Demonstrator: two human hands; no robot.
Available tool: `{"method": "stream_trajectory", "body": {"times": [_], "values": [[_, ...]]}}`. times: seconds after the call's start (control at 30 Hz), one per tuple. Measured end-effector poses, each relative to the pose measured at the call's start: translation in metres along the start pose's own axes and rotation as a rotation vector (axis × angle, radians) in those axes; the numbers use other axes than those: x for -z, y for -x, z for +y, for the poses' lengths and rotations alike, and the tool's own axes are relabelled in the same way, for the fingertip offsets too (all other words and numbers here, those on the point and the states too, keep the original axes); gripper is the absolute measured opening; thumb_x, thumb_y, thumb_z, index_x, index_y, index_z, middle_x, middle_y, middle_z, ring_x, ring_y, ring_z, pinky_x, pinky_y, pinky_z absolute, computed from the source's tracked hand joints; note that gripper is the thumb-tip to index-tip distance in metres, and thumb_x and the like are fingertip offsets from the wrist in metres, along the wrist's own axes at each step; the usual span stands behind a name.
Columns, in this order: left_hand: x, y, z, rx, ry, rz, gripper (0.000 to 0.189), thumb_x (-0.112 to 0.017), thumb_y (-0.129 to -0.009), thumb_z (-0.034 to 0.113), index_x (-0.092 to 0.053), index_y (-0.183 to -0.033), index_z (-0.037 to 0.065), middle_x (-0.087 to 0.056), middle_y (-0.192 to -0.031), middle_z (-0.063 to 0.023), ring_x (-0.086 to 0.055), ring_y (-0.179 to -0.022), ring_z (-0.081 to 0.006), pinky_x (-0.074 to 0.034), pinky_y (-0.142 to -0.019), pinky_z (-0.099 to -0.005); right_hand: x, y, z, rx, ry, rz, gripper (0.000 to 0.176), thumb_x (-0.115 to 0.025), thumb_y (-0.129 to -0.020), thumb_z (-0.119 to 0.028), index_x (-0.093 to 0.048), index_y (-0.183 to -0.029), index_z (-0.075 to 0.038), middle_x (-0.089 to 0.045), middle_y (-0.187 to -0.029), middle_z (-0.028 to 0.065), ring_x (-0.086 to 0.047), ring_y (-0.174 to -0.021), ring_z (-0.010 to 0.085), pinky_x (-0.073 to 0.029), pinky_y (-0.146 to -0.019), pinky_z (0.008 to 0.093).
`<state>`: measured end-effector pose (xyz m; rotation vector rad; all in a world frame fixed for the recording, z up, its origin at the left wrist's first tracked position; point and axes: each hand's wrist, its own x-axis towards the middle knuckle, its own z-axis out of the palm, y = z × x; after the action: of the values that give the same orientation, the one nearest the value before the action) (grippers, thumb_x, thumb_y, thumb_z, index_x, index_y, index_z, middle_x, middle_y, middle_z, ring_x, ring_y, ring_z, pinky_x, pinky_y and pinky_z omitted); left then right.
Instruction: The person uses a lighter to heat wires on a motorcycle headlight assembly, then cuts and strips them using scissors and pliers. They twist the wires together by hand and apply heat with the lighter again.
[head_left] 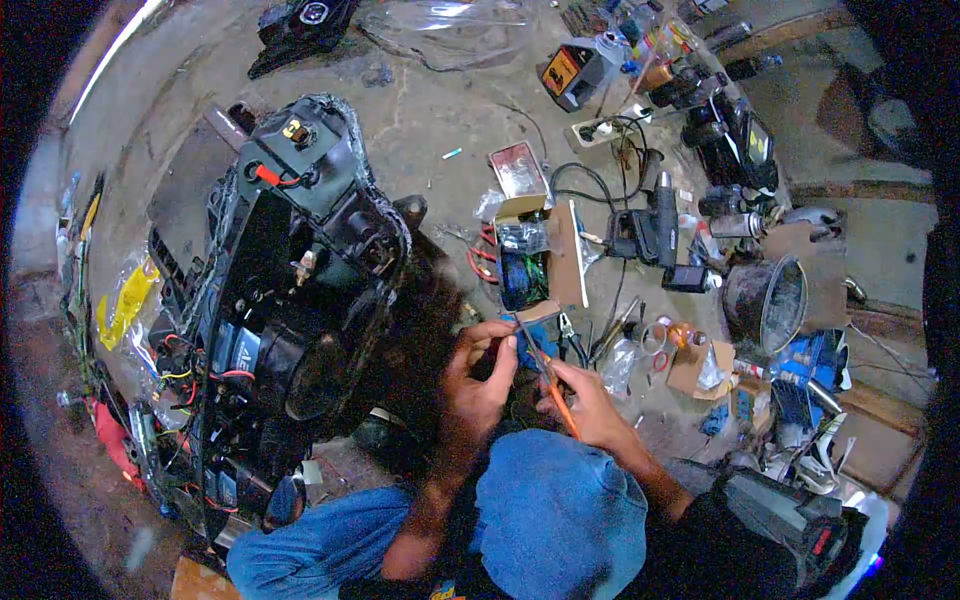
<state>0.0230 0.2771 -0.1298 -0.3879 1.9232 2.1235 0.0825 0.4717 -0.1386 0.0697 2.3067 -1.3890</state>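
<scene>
My right hand (pixel 590 400) is closed round a slim tool with an orange handle (pixel 562 405) and a long, narrow grey blade or shaft (pixel 531 345), which points up and to the left. The tool's exact kind is not clear. My left hand (pixel 485 375) is beside its tip, thumb and fingers bent together. Anything small between those fingers is hidden. Just beyond my hands stands an open cardboard box (pixel 524 262) with dark and green coiled wire and a plastic bag inside. A pair of pliers (pixel 572 340) lies close to my right hand.
On the left stands a large black vehicle part (pixel 330 215) with loose wires. To the right are a heat gun (pixel 645 225), a metal pot (pixel 765 305), a power strip (pixel 610 130) with cables, and several bottles and tools. My denim-covered knee (pixel 560 515) is below my hands.
</scene>
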Motion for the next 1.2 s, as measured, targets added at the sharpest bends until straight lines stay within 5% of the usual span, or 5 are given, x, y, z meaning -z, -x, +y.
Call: {"method": "stream_trajectory", "body": {"times": [0.23,0.43,0.83,1.2], "values": [[-0.001,-0.001,-0.014,-0.013,-0.075,0.003,0.011,-0.073,-0.104,0.005,-0.072,-0.115,0.006,-0.077,-0.117,-0.007,-0.071,-0.114,-0.0178,-0.054,-0.106,-0.0354,-0.009,0.007,0.011,-0.145,-0.091,0.018,0.041,-0.09,-0.09,-0.025,-0.057,-0.094,-0.001,-0.059,-0.074,0.0121,-0.058,-0.067,0.0227,-0.049,-0.063,0.0413],[-0.004,-0.002,-0.028,-0.062,-0.175,-0.007,0.012,-0.074,-0.104,0.008,-0.072,-0.115,0.006,-0.078,-0.115,-0.0079,-0.072,-0.111,-0.0186,-0.055,-0.103,-0.0362,-0.012,0.012,0.017,-0.184,-0.128,0.036,0.035,-0.086,-0.094,-0.024,-0.059,-0.092,-0.001,-0.065,-0.076,0.0126,-0.063,-0.069,0.0229,-0.05,-0.063,0.0415],[-0.01,-0.01,-0.052,-0.044,-0.172,-0.014,0.013,-0.074,-0.102,0.005,-0.072,-0.115,0.004,-0.079,-0.111,-0.0099,-0.075,-0.108,-0.02,-0.056,-0.1,-0.0356,-0.014,0.01,0.022,-0.191,-0.067,0.039,0.028,-0.083,-0.096,-0.02,-0.066,-0.102,0.001,-0.075,-0.089,0.0196,-0.075,-0.081,0.0333,-0.058,-0.073,0.045],[-0.012,-0.013,-0.055,-0.031,-0.176,-0.04,0.011,-0.073,-0.103,0.005,-0.073,-0.114,0.004,-0.079,-0.114,-0.0124,-0.075,-0.108,-0.0218,-0.056,-0.101,-0.0365,-0.015,0.01,0.034,-0.195,0.015,0.037,0.032,-0.083,-0.097,-0.026,-0.064,-0.099,-0.001,-0.069,-0.079,0.0198,-0.072,-0.074,0.0379,-0.054,-0.069,0.0471]]}}
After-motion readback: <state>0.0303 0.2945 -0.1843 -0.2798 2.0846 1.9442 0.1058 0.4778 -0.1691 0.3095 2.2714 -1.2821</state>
